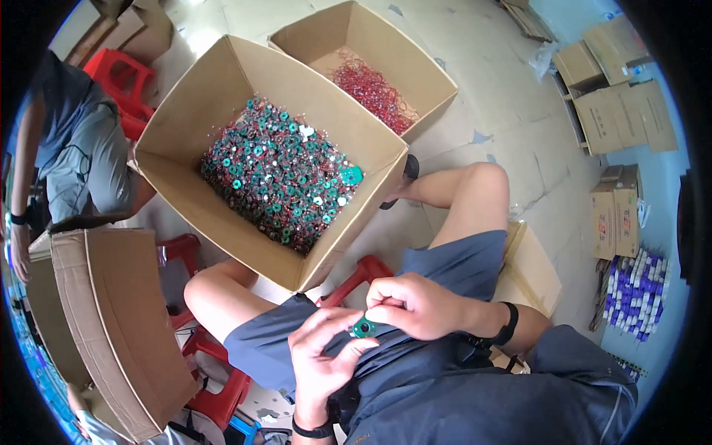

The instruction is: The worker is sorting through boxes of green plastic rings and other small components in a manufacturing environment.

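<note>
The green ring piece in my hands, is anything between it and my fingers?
Nothing visible does. The green ring piece is already pinched between the left hand and the right hand, over the lap. The big box of similar green pieces sits apart, in front of the knees.

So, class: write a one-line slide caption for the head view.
Both hands, left hand and right hand, pinch a small green ring beside a full cardboard box.

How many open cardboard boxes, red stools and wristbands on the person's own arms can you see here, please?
Open cardboard boxes in front of the knees: 2, one with green rings, one with red wires
Red stools: 3
Black wristbands: 2
Total: 7
</note>
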Demonstrator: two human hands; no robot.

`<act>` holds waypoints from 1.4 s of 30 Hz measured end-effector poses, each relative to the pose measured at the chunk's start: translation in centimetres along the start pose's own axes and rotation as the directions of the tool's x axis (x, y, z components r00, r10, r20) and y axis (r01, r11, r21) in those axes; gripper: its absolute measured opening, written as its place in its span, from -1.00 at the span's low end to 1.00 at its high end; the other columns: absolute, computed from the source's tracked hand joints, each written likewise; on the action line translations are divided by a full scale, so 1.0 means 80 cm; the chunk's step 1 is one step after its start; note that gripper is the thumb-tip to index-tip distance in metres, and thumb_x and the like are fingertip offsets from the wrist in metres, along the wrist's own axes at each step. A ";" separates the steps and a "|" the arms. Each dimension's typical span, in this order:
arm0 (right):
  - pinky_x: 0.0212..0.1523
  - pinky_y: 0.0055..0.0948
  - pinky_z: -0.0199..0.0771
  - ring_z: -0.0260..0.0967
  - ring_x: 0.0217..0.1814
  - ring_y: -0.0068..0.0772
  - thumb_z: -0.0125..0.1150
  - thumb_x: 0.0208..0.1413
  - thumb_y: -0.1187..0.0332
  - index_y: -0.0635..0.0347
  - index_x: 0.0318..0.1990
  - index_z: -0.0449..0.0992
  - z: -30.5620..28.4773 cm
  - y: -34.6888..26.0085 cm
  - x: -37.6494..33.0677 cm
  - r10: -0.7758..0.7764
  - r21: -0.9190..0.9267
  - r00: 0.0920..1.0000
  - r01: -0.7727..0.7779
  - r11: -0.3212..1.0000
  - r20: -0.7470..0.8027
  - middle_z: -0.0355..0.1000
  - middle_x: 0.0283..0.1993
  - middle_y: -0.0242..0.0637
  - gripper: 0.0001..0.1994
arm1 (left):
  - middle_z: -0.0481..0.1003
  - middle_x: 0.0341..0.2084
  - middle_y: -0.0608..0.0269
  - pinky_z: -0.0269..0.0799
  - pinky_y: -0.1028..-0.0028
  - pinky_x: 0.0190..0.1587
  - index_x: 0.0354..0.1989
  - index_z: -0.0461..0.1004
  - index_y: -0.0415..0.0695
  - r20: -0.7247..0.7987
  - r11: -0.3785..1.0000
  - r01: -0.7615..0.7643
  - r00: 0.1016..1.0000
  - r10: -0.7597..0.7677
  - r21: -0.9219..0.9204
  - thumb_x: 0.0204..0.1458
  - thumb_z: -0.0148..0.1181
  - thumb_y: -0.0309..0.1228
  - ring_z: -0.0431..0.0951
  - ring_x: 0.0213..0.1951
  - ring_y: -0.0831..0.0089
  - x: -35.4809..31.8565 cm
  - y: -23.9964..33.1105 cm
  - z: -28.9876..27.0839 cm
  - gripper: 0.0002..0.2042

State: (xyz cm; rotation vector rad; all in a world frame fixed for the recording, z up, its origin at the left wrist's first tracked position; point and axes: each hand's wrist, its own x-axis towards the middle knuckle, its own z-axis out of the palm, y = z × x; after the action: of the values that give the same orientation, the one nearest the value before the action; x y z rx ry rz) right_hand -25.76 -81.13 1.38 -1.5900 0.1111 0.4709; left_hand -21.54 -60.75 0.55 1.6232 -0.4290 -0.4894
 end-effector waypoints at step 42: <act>-0.45 -0.54 0.30 0.27 -0.49 -0.63 0.17 0.20 0.46 0.22 -0.39 0.43 0.016 -0.036 0.019 -0.494 -0.651 0.864 0.318 0.689 -0.101 0.37 -0.51 -0.47 -0.88 | 0.56 -0.39 0.05 0.53 0.34 -0.31 -0.17 0.61 -0.25 -0.318 0.976 -0.112 0.933 0.168 0.187 -0.08 0.37 -0.46 0.61 -0.36 0.17 -0.012 0.034 0.008 -0.73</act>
State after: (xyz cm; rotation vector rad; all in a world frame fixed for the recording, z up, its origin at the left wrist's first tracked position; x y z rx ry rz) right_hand -23.63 -79.34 3.53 -2.2545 -0.2241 -0.0999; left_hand -22.63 -61.05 3.28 1.7815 -0.3345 -0.0664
